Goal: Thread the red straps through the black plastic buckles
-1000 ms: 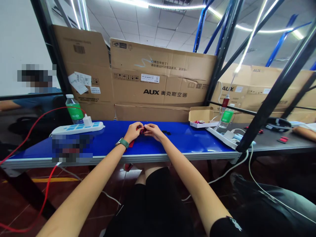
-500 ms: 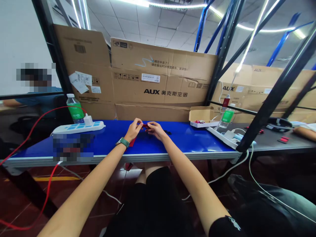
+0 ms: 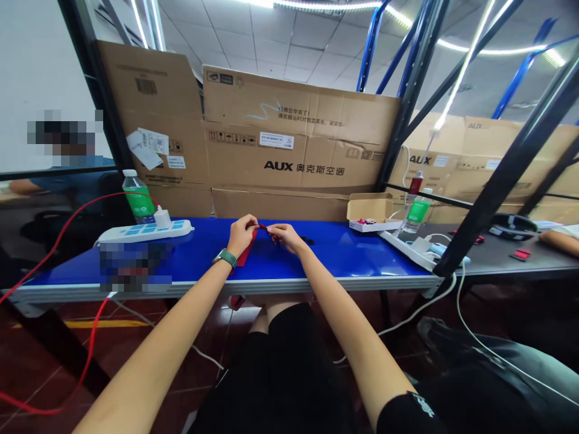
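Observation:
Both my hands are raised over the far half of the blue table (image 3: 344,253). My left hand (image 3: 242,235) pinches a thin red strip (image 3: 262,227) at one end, and a wider red piece (image 3: 244,256) hangs down beside that palm and in front of my wrist. My right hand (image 3: 284,237) pinches the other end of the strip between its fingertips. A green-strapped watch (image 3: 225,258) circles my left wrist. Small black pieces (image 3: 307,240) lie on the table just beyond my right hand.
A white power strip (image 3: 145,231) and a green-labelled bottle (image 3: 138,198) stand to the left, with red cable trailing off the table. An open small carton (image 3: 368,211) holds sweets at right. Large cardboard boxes (image 3: 289,144) line the back. A co-worker's forearm (image 3: 558,241) rests far right.
My hands have drawn slightly apart and risen, stretching the red strip between them. The red piece now hangs more visibly beside my left hand.

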`<state>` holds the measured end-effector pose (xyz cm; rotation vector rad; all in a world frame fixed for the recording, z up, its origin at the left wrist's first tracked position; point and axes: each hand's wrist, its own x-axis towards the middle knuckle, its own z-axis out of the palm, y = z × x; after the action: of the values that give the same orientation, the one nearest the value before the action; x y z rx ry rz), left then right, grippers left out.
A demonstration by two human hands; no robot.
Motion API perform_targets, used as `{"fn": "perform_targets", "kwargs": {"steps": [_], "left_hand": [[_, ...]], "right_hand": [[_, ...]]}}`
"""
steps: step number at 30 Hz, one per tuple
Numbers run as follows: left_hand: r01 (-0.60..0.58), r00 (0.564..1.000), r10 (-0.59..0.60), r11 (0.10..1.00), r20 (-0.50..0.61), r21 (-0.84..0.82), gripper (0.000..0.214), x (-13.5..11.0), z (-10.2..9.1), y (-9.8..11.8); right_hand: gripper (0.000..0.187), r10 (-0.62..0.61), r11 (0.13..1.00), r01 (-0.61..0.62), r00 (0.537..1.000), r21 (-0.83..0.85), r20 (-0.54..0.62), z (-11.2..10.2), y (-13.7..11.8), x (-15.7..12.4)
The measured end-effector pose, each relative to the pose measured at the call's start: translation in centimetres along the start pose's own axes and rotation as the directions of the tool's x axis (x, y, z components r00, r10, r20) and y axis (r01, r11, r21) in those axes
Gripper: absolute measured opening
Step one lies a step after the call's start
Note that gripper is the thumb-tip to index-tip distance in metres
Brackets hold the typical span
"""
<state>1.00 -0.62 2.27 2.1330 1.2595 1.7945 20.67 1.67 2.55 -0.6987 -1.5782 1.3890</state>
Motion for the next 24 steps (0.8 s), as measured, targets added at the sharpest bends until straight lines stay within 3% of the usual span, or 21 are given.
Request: {"fn": "perform_targets", "kwargs": {"steps": [8, 11, 14, 16, 18, 24], "left_hand": [[0.035, 0.997, -0.036, 0.999, -0.075, -0.012, 0.007, 0.17, -0.95, -0.44], [0.006, 1.000, -0.005, 0.999, 0.007, -0.047, 0.026, 0.03, -0.78, -0.59], [-0.043, 0.983, 0.058, 0.995, 0.176, -0.085, 0.045, -0.24, -0.34, -0.32], [-0.074, 0.961, 0.093, 0.994, 0.259, -0.081, 0.037, -0.40, -0.10, -0.11], [-0.100, 0.956, 0.109, 0.994, 0.273, -0.047, 0.026, -0.49, 0.01, -0.04], [-0.089, 0.986, 0.083, 0.995, 0.147, 0.034, 0.013, -0.34, -0.08, -0.75]], "right_hand": [[0.042, 0.049, 0.994, -0.049, 0.999, 0.101, 0.003, -0.80, -0.18, -0.31], [0.043, 0.026, 0.996, -0.025, 1.000, 0.081, -0.013, -0.93, -0.19, -0.43], [0.043, -0.029, 0.999, 0.029, 0.999, 0.022, -0.018, -0.82, 0.15, -0.13], [0.042, -0.047, 0.999, 0.047, 0.999, -0.009, -0.003, -0.71, 0.42, 0.12], [0.042, -0.050, 0.998, 0.051, 0.999, -0.023, 0.018, -0.63, 0.57, 0.24], [0.044, 0.050, 0.998, -0.050, 0.999, 0.027, 0.002, -0.60, 0.63, 0.29]]}}
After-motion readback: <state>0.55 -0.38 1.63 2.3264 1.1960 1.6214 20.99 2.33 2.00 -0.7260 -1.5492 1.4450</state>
